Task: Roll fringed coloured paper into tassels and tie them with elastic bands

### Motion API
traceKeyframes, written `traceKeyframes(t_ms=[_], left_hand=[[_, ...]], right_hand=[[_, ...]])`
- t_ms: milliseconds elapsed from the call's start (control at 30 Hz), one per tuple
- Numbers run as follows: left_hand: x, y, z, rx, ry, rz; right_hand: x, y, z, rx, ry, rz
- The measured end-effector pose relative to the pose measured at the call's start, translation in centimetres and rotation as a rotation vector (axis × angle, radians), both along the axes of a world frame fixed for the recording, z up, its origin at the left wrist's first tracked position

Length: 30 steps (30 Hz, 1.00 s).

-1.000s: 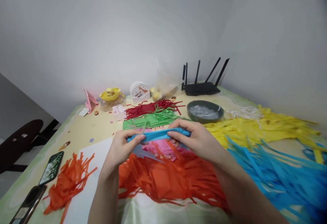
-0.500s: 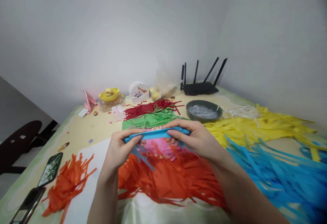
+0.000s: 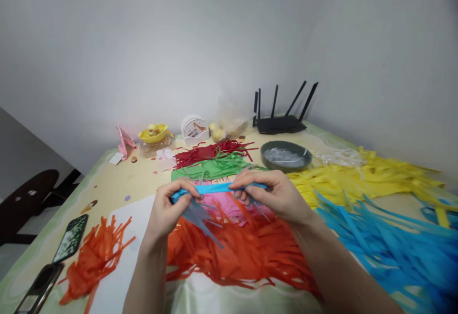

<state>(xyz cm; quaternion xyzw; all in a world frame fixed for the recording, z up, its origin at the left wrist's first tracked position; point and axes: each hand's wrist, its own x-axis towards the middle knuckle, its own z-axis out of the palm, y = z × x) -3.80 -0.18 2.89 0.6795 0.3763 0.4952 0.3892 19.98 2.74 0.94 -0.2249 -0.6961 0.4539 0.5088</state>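
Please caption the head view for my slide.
Left hand and right hand hold a blue strip between them, orange fringe below.

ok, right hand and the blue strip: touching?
Touching. The head view shows the right hand pinching the blue strip, which runs straight into its grip.

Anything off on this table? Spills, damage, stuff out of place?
No spill or damage stands out. Mildly untidy: the smaller orange fringe straddles the left edge of the white sheet, apart from the larger orange fringe. The blue strip between left hand and right hand looks ordinary.
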Motion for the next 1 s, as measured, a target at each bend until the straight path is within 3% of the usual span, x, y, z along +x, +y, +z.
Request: traceKeyframes(t_ms=[267, 433, 533, 633, 800, 1000], left_hand=[[1.3, -0.6, 0.0, 0.168, 0.298, 0.258], [1.3, -0.7, 0.2, 0.237, 0.450, 0.281], [1.2, -0.7, 0.3, 0.179, 0.401, 0.260], [1.2, -0.7, 0.3, 0.026, 0.199, 0.188], [0.9, -0.4, -0.1, -0.177, -0.109, 0.077], [1.1, 0.1, -0.4, -0.238, -0.309, 0.017]], right_hand=[[-0.2, -1.0, 0.9, 0.134, -0.309, -0.326], [-0.2, -1.5, 0.9, 0.096, -0.419, -0.464], [-0.2, -1.4, 0.8, -0.012, -0.320, -0.371], [-0.3, -1.2, 0.7, -0.144, -0.129, -0.195], [-0.3, -0.7, 0.3, -0.165, 0.066, -0.064], [-0.7, 0.0, -0.4, -0.224, 0.209, 0.068]])
